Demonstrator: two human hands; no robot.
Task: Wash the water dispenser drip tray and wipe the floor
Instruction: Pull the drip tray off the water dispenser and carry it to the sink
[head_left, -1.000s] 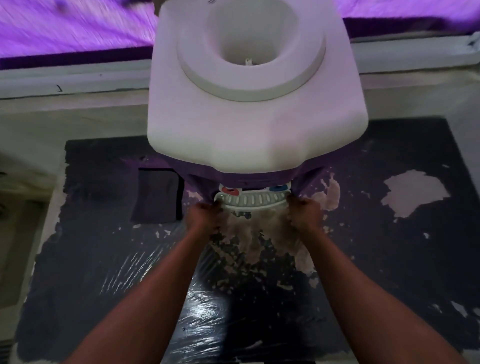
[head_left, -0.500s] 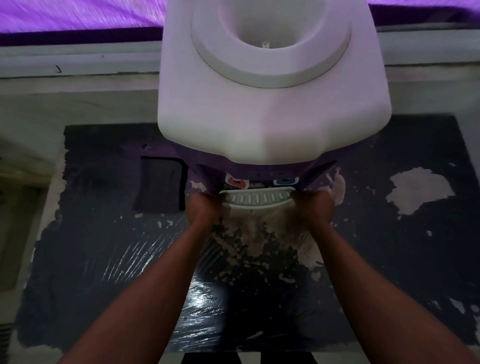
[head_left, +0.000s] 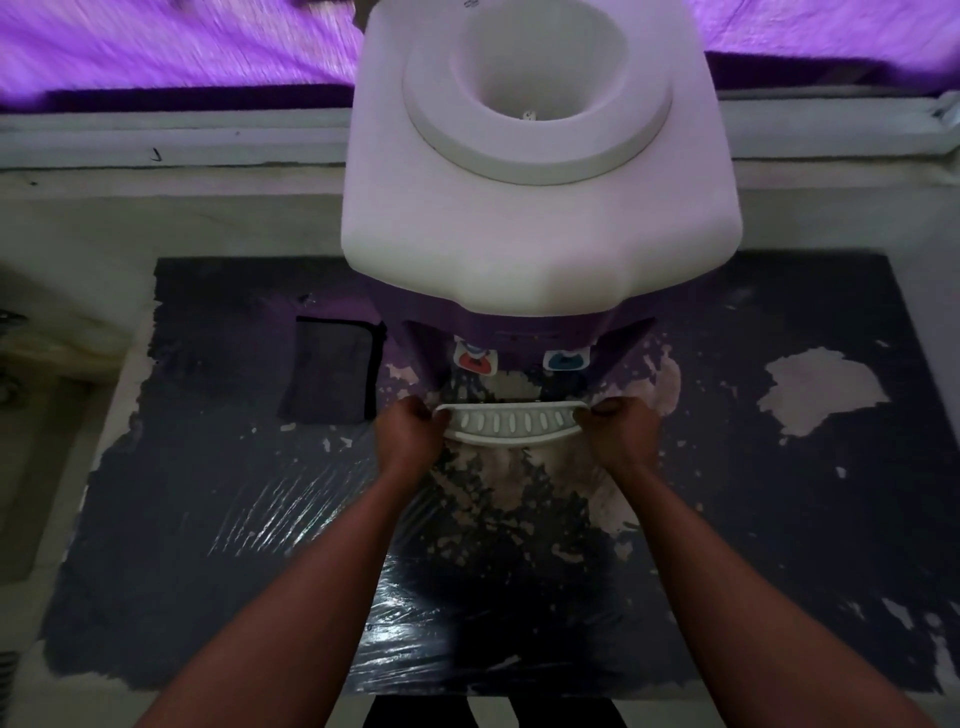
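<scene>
A white and purple water dispenser (head_left: 540, 218) stands against the far wall, seen from above, with a red tap (head_left: 475, 359) and a blue tap (head_left: 566, 358) on its front. The white slotted drip tray (head_left: 511, 423) is out in front of the dispenser, below the taps. My left hand (head_left: 410, 434) grips its left end and my right hand (head_left: 623, 428) grips its right end. The tray's back edge lies close to the dispenser's front recess. The dark floor (head_left: 519, 545) beneath is worn and shiny with wet patches.
A dark folded cloth (head_left: 332, 371) lies on the floor left of the dispenser. A pale ledge (head_left: 156, 150) runs along the wall under a purple curtain (head_left: 156, 47). Bare pale patches (head_left: 821, 389) show where the floor coating has peeled.
Both hands have drawn the drip tray forward, out from under the taps, so more of its slotted top and the recess behind it shows. The head camera has shifted slightly.
</scene>
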